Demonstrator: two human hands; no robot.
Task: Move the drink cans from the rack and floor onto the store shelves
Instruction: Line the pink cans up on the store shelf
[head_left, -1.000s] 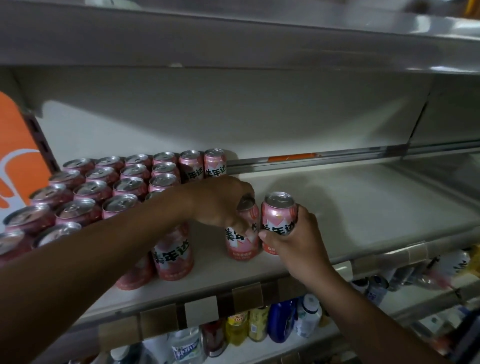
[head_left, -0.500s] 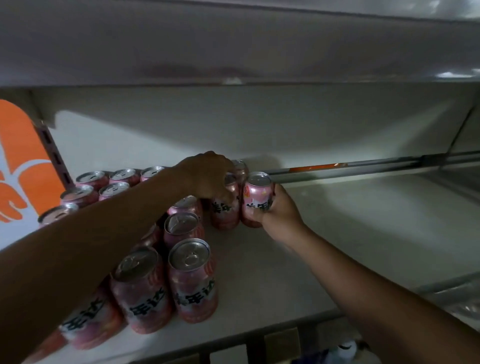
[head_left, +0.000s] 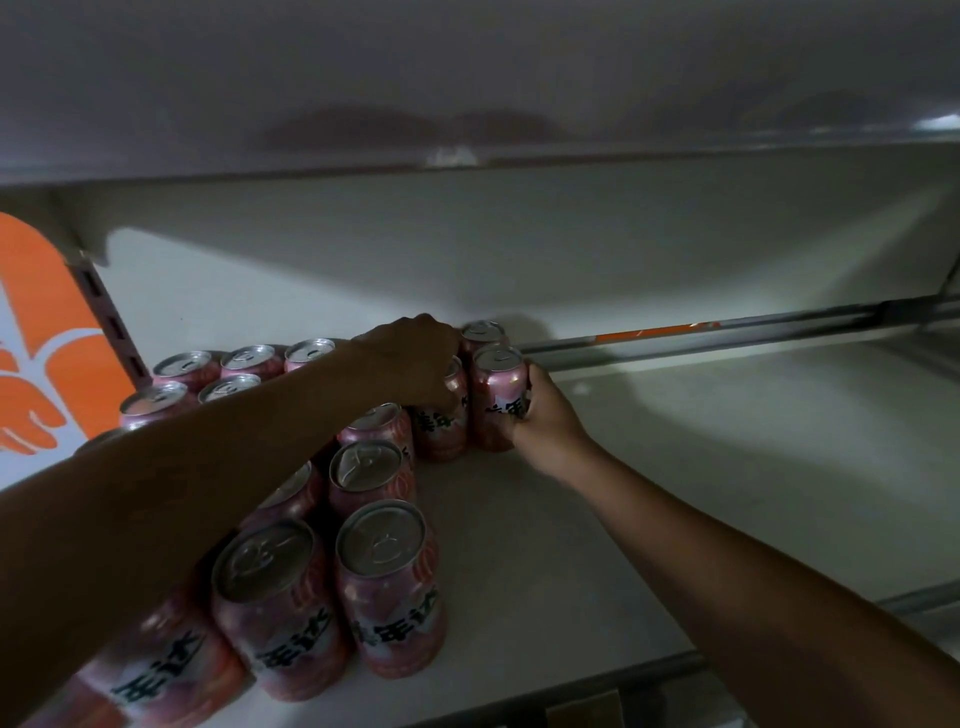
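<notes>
Pink aluminium drink cans (head_left: 498, 400) being set deep on the white metal shelf (head_left: 701, 467).
Left hand (head_left: 410, 364) fingers clamp one from above, right hand (head_left: 543, 421) fingers wrap another; next, release both upright.

Left hand (head_left: 415, 364): with pink can (head_left: 447, 431), gone from front edge of shelf (head_left: 675, 467) to rear, 12 o'clock.
Right hand (head_left: 540, 415): with second pink can (head_left: 496, 384), same shift; now at 3 o'clock of pink can, just beside.
Both now close at 6 o'clock of rear-row can (head_left: 480, 332).
</notes>
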